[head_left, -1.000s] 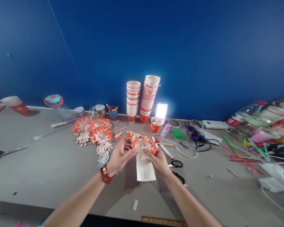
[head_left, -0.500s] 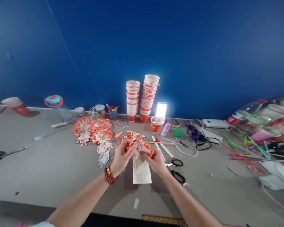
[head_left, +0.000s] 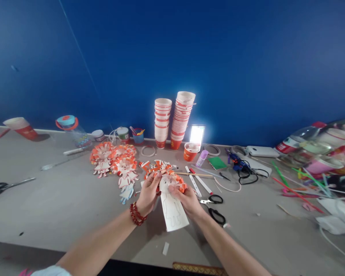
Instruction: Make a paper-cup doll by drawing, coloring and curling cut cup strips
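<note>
A paper doll (head_left: 173, 211) is held up between both hands. It has a drawn face, a fringe of orange curls around the head, and a pencilled body on a white strip below. My left hand (head_left: 148, 193) pinches the curls on its left side, with a red bead bracelet at the wrist. My right hand (head_left: 188, 199) grips its right side, thumb on the face. Just behind lie orange and white paper scraps (head_left: 160, 165). To the left, finished-looking orange-haired paper dolls (head_left: 123, 166) lie in a pile. Black-handled scissors (head_left: 216, 214) rest beside my right wrist.
Two tall stacks of paper cups (head_left: 162, 126) stand at the wall, with a single cup (head_left: 190, 153) near a bright light. Markers (head_left: 201, 180), a purple glue stick (head_left: 201, 158) and a blue glue gun (head_left: 239, 165) lie right. More scissors (head_left: 8, 186) are far left; bottles and cups crowd the right.
The doll's white strip has swung toward the lower right and tilted, and more of the face now shows. My right thumb has moved onto the face. Both hands keep hold.
</note>
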The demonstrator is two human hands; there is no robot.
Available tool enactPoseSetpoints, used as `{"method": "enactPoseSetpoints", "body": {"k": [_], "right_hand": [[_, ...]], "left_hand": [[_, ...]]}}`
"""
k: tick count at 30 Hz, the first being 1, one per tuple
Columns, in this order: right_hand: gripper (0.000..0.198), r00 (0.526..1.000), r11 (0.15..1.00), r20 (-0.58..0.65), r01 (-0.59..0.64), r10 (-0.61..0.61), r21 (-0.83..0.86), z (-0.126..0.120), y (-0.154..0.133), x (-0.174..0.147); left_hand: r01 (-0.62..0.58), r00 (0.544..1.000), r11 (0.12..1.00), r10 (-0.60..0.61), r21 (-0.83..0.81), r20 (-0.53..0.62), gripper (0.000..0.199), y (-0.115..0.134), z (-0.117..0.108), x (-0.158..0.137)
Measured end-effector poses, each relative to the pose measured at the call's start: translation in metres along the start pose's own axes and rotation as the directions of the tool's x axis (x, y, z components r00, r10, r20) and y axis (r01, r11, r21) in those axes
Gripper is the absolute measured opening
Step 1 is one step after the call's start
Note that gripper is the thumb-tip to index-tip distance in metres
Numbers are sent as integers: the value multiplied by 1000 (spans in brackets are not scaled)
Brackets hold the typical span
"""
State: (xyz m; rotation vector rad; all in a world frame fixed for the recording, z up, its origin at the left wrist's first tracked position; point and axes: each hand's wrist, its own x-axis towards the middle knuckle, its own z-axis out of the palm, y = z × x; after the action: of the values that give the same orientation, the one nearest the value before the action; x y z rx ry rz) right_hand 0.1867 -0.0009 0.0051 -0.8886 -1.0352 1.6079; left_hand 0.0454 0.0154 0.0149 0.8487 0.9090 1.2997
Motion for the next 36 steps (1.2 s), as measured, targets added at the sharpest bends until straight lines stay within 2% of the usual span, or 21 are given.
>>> {"method": "enactPoseSetpoints", "body": {"k": [3,4,6,8,10,11,13,16,18,21,23,26,29,31,34,36], "right_hand": [[36,1000,998,-19,22,-23,-51,-5,-2,2],[35,999,997,-34,28,-31,-76,-7,-3,3],[33,998,989,-48,41,-48,-141,-10,-7,3],[32,998,971,-7,61,-64,-230,-10,-10,3],[29,996,935,60,82,-65,-346,-9,-12,1],[28,994,908,86,90,-60,-408,-8,-12,0],[26,991,857,125,105,-48,-505,-6,-14,-1],[27,980,853,198,100,5,-513,-5,-16,-4],[29,962,883,266,75,57,-462,-5,-18,-4],[35,942,920,319,35,100,-391,-5,-21,-5],[36,943,931,315,20,103,-365,-5,-21,-5],[36,967,931,247,31,64,-363,-7,-20,-4],[35,992,927,124,76,-32,-366,-9,-16,-1],[32,994,913,74,107,-85,-395,-11,-15,1],[25,980,841,16,178,-198,-510,-12,-15,2],[21,951,759,-3,246,-310,-602,-12,-18,0]], "left_hand": [[-120,993,982,118,145,23,40,15,-8,3],[-197,980,951,186,239,65,37,23,-11,4],[-362,931,817,295,449,214,33,40,-18,5],[-499,866,596,373,629,334,40,54,-22,5],[-546,833,424,369,722,413,42,62,-23,3],[-538,839,391,330,746,432,38,63,-22,3],[-470,881,453,197,757,430,30,63,-20,2],[-253,925,681,-37,687,377,38,57,-19,3],[-105,914,779,-169,618,368,42,51,-20,6],[36,885,829,-285,558,367,44,40,-23,11],[85,888,842,-307,533,342,45,35,-25,12],[91,921,889,-247,448,303,47,35,-27,11],[49,950,935,-152,353,273,46,38,-26,7],[2,946,915,-132,404,295,42,39,-22,3],[-34,945,874,-129,484,299,37,35,-15,0],[-25,956,876,-120,482,268,38,31,-11,0]]}}
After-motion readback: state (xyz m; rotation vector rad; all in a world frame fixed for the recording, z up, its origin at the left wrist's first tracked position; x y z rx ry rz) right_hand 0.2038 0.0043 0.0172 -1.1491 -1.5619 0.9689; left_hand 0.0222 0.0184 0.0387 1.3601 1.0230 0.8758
